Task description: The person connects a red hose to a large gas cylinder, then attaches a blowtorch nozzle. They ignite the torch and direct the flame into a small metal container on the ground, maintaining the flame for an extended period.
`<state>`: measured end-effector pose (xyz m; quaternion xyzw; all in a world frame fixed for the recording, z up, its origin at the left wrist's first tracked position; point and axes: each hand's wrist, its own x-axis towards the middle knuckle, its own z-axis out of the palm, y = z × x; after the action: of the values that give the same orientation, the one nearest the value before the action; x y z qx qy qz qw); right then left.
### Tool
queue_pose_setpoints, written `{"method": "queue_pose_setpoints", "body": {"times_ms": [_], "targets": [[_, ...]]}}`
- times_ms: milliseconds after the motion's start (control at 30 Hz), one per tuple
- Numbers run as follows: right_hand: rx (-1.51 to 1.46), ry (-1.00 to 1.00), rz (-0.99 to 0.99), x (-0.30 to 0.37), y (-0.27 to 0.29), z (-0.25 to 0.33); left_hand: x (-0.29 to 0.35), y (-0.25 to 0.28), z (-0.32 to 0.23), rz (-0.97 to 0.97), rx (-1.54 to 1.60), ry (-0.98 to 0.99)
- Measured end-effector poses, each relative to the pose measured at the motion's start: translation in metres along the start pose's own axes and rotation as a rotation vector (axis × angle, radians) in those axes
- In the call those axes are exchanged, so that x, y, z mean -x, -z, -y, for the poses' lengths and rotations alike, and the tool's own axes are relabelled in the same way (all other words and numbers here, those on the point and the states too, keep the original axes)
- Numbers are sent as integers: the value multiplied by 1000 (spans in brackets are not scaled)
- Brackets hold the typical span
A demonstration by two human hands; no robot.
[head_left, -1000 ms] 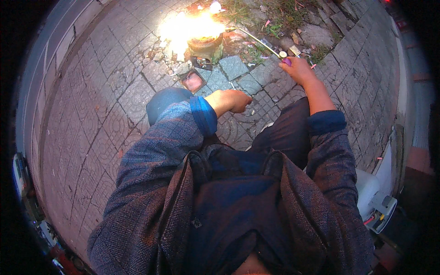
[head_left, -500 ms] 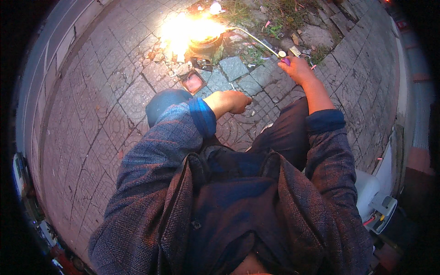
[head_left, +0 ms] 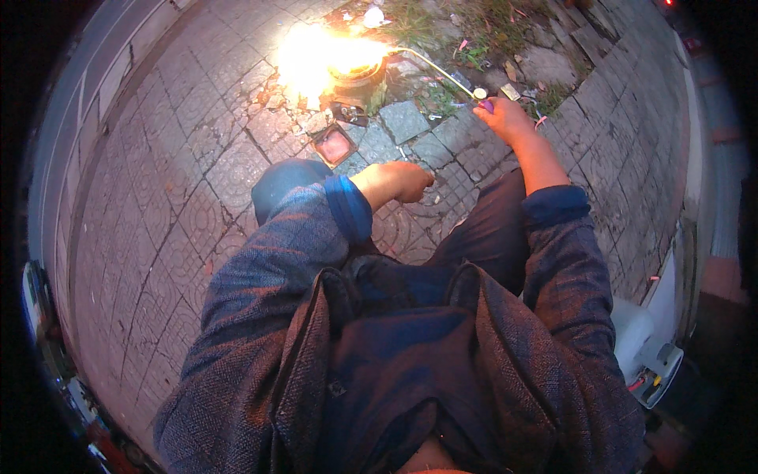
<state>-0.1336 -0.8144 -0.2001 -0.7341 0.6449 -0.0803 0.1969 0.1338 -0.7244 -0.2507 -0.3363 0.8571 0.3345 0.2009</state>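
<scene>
My right hand [head_left: 505, 120] is closed around the purple handle [head_left: 486, 103] of a thin metal rod [head_left: 442, 71]. A small round, pale disc [head_left: 479, 93] sits just beyond the grip. The rod's bent far end reaches the bright flames [head_left: 320, 59] over a round, pot-like burner [head_left: 359, 77]; glare hides its tip. My left hand [head_left: 403, 182] hangs past my left knee with its fingers curled together. Whatever they may hold, if anything, is hidden. Beyond it lies a small square tray [head_left: 332, 145] with a pinkish inside.
Patterned paving [head_left: 181, 189] surrounds me, with a loose grey slab [head_left: 403, 120] near the burner. Grass [head_left: 482, 31], a larger stone [head_left: 546, 66] and litter lie beyond. A white container [head_left: 643, 340] stands by my right side. A road [head_left: 63, 118] runs along the left.
My right hand and the rod's handle have shifted slightly left. The rod's far end stays at the flames, and my left hand keeps nearly the same place.
</scene>
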Motion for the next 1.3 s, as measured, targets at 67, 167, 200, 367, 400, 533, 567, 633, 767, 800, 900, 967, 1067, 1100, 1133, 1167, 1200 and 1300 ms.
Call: {"method": "queue_pose_setpoints", "body": {"times_ms": [67,167,200,367,400,533,567,633,767,800,900,967,1067,1100,1133,1167,1200,1300], "targets": [[16,2,13,-8,-5,1,-1,-1,2,-8,3,2],[40,-39,48,-21,-11,6,1,-4,6,2,2,7],[42,-6,32,-24,-13,8,2,-4,8,7,2,11],[53,9,-5,-38,-24,19,14,-8,14,2,31,50],[54,8,-6,-40,-26,21,16,-8,15,7,30,65],[14,50,3,-50,-32,25,21,-8,17,-6,49,71],[4,48,22,-52,-33,25,21,-8,17,-4,40,70],[22,57,30,-55,-34,25,20,-9,18,7,25,71],[-9,55,13,-55,-37,23,18,-11,19,4,29,74],[-7,55,15,-55,-37,23,18,-12,19,-3,32,77],[-2,62,19,-56,-38,22,18,-13,20,-10,44,78],[4,70,23,-57,-39,21,18,-14,21,-11,42,76],[-22,106,25,-58,-40,21,17,-14,22,-5,33,72],[-11,116,23,-58,-41,21,17,-14,22,-1,36,72],[1,126,23,-58,-42,21,17,-15,22,3,41,73],[21,124,27,-58,-42,22,17,-15,23,1,41,71],[20,136,21,-58,-43,22,17,-15,23,-1,42,69],[24,144,17,-56,-42,24,17,-14,23,3,33,61]]}}
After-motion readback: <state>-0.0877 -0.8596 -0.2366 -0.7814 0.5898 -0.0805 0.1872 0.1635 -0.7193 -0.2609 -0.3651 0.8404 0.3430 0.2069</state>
